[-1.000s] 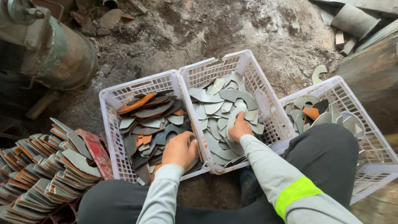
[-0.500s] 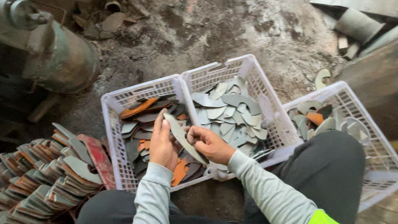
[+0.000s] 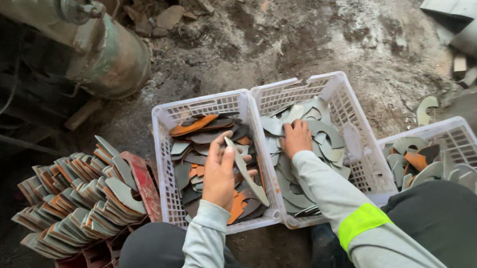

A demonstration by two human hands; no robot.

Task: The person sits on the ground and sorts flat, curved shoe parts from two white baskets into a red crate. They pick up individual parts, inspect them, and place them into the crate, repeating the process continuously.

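Left hand [image 3: 219, 176], frame centre, grip pinching curved blade [image 3: 246, 172] over left crate [image 3: 164, 161]. Right hand [image 3: 296, 138] fingers spread on grey blades [image 3: 323, 135], middle crate [image 3: 347, 108].

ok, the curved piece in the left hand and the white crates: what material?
Curved piece: looks like thin sheet metal, dull grey, flat with a sharp cut edge; pieces beside it look rust-orange. Held in the left hand.
White crates: moulded plastic by the look, lattice walls, matt, dirt-stained.
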